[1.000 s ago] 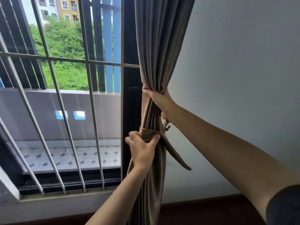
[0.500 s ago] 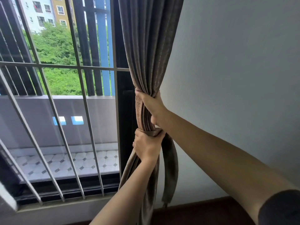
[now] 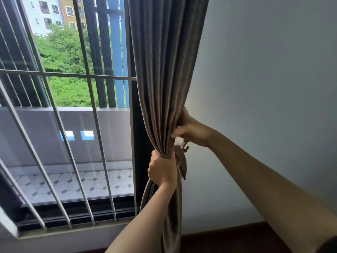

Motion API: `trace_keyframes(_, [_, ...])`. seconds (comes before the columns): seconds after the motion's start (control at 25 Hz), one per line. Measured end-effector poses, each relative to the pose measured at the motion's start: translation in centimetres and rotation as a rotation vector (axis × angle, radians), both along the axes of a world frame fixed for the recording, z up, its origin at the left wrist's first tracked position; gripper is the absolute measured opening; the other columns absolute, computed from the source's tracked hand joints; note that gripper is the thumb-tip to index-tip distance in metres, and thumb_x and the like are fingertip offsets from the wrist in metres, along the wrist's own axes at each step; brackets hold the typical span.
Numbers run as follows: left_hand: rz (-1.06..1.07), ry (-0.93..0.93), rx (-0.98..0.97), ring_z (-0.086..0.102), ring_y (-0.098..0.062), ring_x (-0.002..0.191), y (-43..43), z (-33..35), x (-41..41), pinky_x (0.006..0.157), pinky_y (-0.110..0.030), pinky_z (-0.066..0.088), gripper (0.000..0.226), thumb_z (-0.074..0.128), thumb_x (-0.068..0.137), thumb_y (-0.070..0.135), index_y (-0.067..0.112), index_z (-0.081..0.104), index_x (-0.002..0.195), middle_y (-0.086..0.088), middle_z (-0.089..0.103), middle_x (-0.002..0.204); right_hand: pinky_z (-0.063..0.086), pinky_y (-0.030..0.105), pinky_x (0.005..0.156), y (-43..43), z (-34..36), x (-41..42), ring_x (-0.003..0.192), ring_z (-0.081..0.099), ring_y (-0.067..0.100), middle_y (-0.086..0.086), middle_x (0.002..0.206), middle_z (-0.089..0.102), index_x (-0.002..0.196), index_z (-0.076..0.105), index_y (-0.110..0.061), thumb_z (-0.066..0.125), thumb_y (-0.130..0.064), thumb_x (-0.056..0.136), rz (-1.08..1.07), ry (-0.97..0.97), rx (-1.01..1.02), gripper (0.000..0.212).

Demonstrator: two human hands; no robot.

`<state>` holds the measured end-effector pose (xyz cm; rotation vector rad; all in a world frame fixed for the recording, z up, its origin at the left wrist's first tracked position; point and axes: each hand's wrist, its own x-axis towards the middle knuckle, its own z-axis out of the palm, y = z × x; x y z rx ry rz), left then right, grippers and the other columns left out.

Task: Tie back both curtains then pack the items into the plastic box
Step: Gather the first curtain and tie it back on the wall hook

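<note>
Barred window (image 3: 73, 125) to the left of both hands, pale wall (image 3: 264, 88) to the right. The left hand (image 3: 162, 170) is clenched around the gathered curtain (image 3: 164, 79); just above, the right hand (image 3: 193, 130) grips its edge beside the hook (image 3: 185, 146) and tie-back (image 3: 181, 161).

The curtain (image 3: 164, 73) hung between the barred window (image 3: 69, 110) on its left and the wall (image 3: 264, 79) on its right. The left hand (image 3: 162, 170) closed round it below the right hand (image 3: 191, 130), with a hook (image 3: 185, 146) on the wall between them.
</note>
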<state>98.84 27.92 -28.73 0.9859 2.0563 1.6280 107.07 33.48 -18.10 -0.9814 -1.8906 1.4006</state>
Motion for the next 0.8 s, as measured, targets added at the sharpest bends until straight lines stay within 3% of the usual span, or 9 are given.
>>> trace_keyframes(0.08, [-0.018, -0.012, -0.011, 0.065, -0.026, 0.075, 0.0, -0.1, -0.2, 0.063, -0.026, 0.040, 0.044, 0.065, 0.081, 0.046, 0.006, 0.062, 0.097, -0.008, 0.069, 0.082, 0.047, 0.028, 0.090, 0.2, -1.7, 2.5, 0.135, 0.035, 0.025, 0.006, 0.153, 0.024, 0.150, 0.004, -0.028, 0.067, 0.001, 0.077, -0.066, -0.351, 0.111, 0.100])
trace_keyframes(0.2, [-0.080, -0.018, -0.003, 0.062, -0.022, 0.073, -0.4, -0.3, 0.2, 0.065, -0.026, 0.043, 0.040, 0.067, 0.080, 0.043, 0.007, 0.061, 0.097, -0.007, 0.068, 0.082, 0.038, 0.022, 0.085, 0.6, -6.1, 4.8, 0.113, 0.050, 0.024, 0.012, 0.132, 0.049, 0.135, 0.046, -0.014, 0.065, -0.018, 0.087, -0.063, -0.913, 0.353, 0.052])
trace_keyframes(0.24, [-0.097, -0.015, 0.001, 0.061, -0.021, 0.072, -0.5, -0.4, 0.4, 0.065, -0.026, 0.043, 0.039, 0.067, 0.080, 0.042, 0.007, 0.061, 0.096, -0.006, 0.068, 0.082, 0.038, 0.024, 0.087, 1.0, -7.2, 5.1, 0.110, 0.053, 0.025, 0.012, 0.124, 0.056, 0.126, 0.056, -0.013, 0.062, -0.022, 0.088, -0.084, -0.943, 0.440, 0.039])
trace_keyframes(0.32, [-0.111, -0.003, 0.003, 0.057, -0.018, 0.069, -0.7, -0.4, 0.6, 0.064, -0.026, 0.042, 0.037, 0.068, 0.079, 0.041, 0.009, 0.060, 0.095, -0.005, 0.068, 0.082, 0.043, 0.025, 0.085, 2.0, -8.4, 5.5, 0.101, 0.058, 0.027, 0.012, 0.110, 0.064, 0.110, 0.065, -0.008, 0.062, -0.017, 0.088, -0.170, -0.799, 0.531, 0.024])
trace_keyframes(0.44, [-0.118, 0.011, 0.002, 0.053, -0.014, 0.068, -1.0, -0.5, 0.5, 0.063, -0.025, 0.042, 0.035, 0.067, 0.080, 0.040, 0.010, 0.061, 0.096, -0.004, 0.068, 0.083, 0.043, 0.011, 0.072, 3.0, -8.6, 5.5, 0.094, 0.056, 0.017, 0.004, 0.108, 0.060, 0.119, 0.059, -0.013, 0.066, -0.014, 0.085, -0.061, -0.616, 0.479, 0.035])
trace_keyframes(0.56, [-0.124, 0.028, -0.007, 0.056, -0.017, 0.069, -1.3, -0.3, 0.2, 0.063, -0.026, 0.041, 0.034, 0.067, 0.079, 0.041, 0.011, 0.061, 0.096, -0.003, 0.066, 0.080, 0.044, 0.022, 0.072, 3.4, -9.2, 5.3, 0.093, 0.053, 0.021, 0.006, 0.102, 0.054, 0.109, 0.062, -0.013, 0.062, -0.014, 0.087, 0.006, -0.655, 0.514, 0.023])
trace_keyframes(0.72, [-0.178, 0.054, -0.053, 0.057, -0.020, 0.069, -0.9, 0.0, -0.3, 0.063, -0.028, 0.041, 0.033, 0.066, 0.077, 0.042, 0.014, 0.057, 0.092, 0.004, 0.056, 0.071, 0.047, 0.030, 0.071, 4.5, -7.4, 4.0, 0.085, 0.056, 0.025, 0.006, 0.099, 0.053, 0.106, 0.061, -0.009, 0.060, -0.014, 0.088, -0.258, -0.723, 0.809, 0.020])
trace_keyframes(0.8, [-0.212, 0.053, -0.049, 0.059, -0.022, 0.072, -0.4, -0.3, -0.9, 0.066, -0.031, 0.046, 0.040, 0.069, 0.073, 0.049, 0.015, 0.056, 0.091, 0.004, 0.059, 0.072, 0.045, 0.028, 0.071, 4.0, -7.2, 2.7, 0.086, 0.059, 0.026, 0.013, 0.102, 0.062, 0.103, 0.060, -0.003, 0.061, -0.011, 0.086, -0.332, -0.673, 0.780, 0.019])
